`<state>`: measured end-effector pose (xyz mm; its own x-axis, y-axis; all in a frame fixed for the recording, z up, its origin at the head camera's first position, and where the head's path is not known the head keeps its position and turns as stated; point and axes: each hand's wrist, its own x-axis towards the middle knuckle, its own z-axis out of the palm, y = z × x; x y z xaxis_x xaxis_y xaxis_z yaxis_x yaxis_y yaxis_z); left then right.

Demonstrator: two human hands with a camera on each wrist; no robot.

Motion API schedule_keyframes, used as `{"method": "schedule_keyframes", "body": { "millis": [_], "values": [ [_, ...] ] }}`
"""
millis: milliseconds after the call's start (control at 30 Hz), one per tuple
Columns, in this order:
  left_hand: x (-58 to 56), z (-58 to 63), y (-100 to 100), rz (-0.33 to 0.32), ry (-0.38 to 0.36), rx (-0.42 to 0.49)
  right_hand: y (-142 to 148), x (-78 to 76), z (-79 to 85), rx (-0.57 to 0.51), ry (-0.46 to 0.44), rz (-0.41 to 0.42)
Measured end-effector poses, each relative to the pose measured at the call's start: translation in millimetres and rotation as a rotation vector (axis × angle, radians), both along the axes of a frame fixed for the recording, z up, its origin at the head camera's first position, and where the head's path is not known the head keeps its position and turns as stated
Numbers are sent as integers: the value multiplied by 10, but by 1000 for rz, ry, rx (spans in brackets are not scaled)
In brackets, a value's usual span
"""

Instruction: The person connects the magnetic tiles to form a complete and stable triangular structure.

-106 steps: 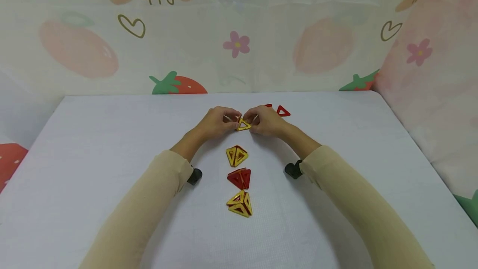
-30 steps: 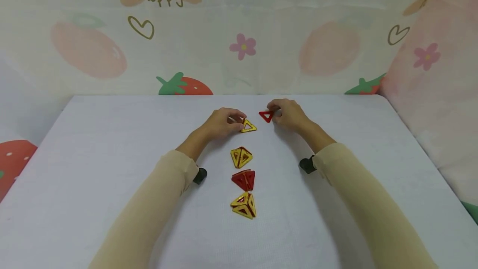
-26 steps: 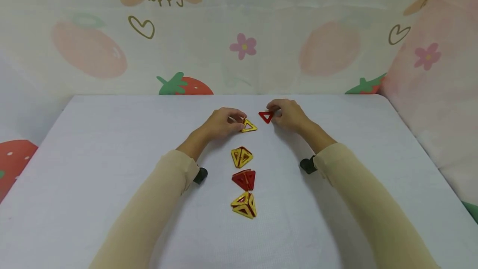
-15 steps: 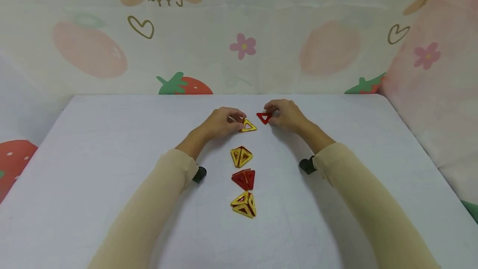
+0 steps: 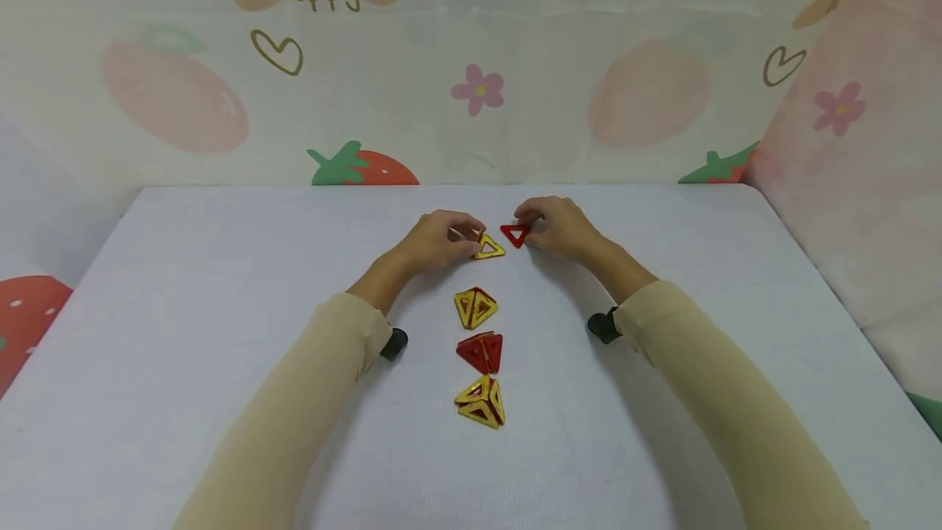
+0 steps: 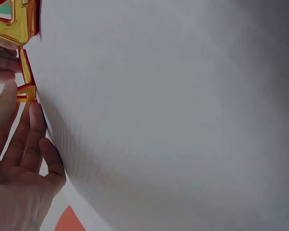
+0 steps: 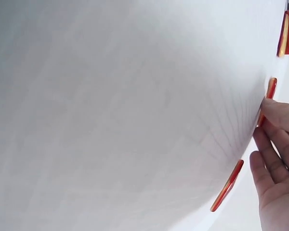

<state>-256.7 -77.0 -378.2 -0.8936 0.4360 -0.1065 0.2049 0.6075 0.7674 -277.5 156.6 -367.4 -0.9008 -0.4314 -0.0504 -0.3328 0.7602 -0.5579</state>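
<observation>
In the head view my left hand (image 5: 440,240) pinches a yellow triangular magnetic tile (image 5: 489,256) near the table's far side. A second tile seems to stand on edge at its left, mostly behind the fingers. The left wrist view shows a yellow tile (image 6: 27,91) between thumb and fingertips. Just to the right, my right hand (image 5: 561,229) pinches a red triangular tile (image 5: 508,235) by its right side; a small gap parts it from the yellow one. Another red tile (image 7: 226,185) lies beyond that hand in the right wrist view, hidden in the head view.
Toward me on the white table (image 5: 221,309) stand a yellow pyramid (image 5: 476,307) of tiles, a red pyramid (image 5: 480,352) and another yellow pyramid (image 5: 480,403), in a line. A patterned cloth (image 5: 545,47) hangs behind the far edge.
My right hand has let go of the yellow tiles, taken a red tile and slid it left, closer to them. The left hand has kept its hold on the yellow tile.
</observation>
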Motion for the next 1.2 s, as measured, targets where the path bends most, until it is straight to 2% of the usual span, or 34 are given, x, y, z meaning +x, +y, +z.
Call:
{"method": "schedule_keyframes", "body": {
  "millis": [533,1200],
  "values": [
    [-20,-53,-13,0,-8,3,-142,43,-50,8,-1,37],
    [1,-13,1,16,-6,0,-181,56,-14,25,-43,-23]
  ]
}}
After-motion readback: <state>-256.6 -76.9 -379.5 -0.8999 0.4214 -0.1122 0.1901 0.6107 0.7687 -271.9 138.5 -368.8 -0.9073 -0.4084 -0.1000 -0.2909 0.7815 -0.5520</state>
